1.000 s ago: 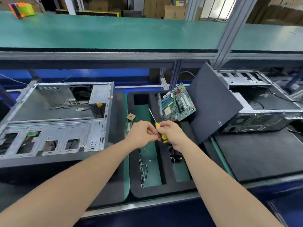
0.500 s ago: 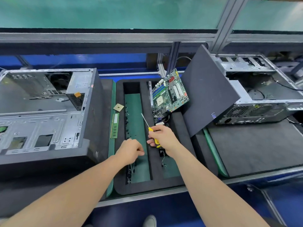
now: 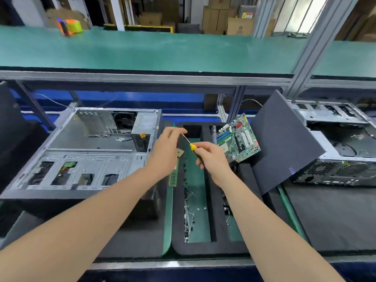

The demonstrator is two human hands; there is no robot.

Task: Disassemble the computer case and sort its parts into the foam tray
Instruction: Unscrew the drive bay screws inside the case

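Both hands work a screwdriver [image 3: 189,144] above the foam tray [image 3: 213,246].

The right hand [image 3: 211,156] is wrapped around the yellow handle; the left hand [image 3: 167,148] pinches the shaft's far tip with fingertips pressed together — whether anything sits between them cannot be told. The opened case [image 3: 81,151] lies on its side to the left of the tray. In the tray: a motherboard [image 3: 239,140] leaning at the far right, a RAM stick [image 3: 173,178] along the left edge, and small screws [image 3: 189,202] in the middle slot — near side.
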